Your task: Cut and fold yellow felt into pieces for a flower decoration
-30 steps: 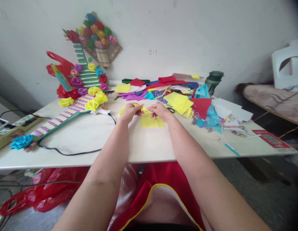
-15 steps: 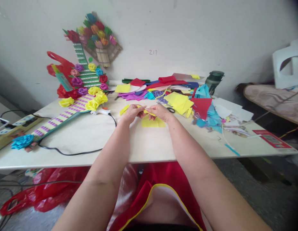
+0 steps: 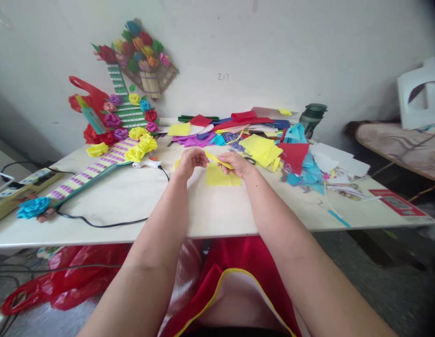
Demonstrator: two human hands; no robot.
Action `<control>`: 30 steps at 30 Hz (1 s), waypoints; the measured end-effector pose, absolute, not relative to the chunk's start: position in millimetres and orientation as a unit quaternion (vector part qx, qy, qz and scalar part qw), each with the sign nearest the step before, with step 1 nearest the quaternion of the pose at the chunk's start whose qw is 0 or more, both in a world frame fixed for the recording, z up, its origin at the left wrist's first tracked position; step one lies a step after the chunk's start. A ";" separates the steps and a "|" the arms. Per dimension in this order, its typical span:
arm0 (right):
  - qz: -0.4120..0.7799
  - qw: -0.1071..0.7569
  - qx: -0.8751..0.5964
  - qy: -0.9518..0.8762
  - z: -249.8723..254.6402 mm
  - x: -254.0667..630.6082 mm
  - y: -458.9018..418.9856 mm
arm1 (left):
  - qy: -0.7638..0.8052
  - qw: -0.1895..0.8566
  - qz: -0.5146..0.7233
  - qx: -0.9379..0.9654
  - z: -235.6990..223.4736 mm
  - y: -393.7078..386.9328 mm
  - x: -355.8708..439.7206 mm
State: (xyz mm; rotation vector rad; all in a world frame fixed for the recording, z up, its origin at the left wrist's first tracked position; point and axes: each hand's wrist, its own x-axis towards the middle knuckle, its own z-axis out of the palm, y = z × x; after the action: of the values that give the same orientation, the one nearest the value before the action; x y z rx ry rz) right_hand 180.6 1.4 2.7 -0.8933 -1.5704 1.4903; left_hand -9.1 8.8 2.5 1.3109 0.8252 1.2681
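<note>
well inside table edge (image 3: 221, 232), hands (image 3: 237, 164) (strip (image 3: 212, 157) between)

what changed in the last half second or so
The left hand and right hand have drawn apart, and more of the yellow strip shows, slanting from the right hand toward the left. Whether the left hand let go is unclear. The yellow sheet and glue gun stayed put.

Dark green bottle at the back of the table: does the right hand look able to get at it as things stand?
Probably not straight away: the right hand holds a yellow strip, and yellow sheets and light-blue paper lie toward the bottle. Emptied, the hand could perhaps pass above them.
</note>
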 end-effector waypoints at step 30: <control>0.589 0.384 -0.373 -0.606 6.5 177.8 -3.7 | 0.373 0.489 0.519 0.594 -1.2 7.7 -10.7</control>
State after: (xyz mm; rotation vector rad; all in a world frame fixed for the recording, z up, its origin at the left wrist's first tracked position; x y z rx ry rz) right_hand 177.8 -3.7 6.5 -0.9505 -1.5441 1.5006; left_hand -10.7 7.7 -1.2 1.4430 0.9053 1.2605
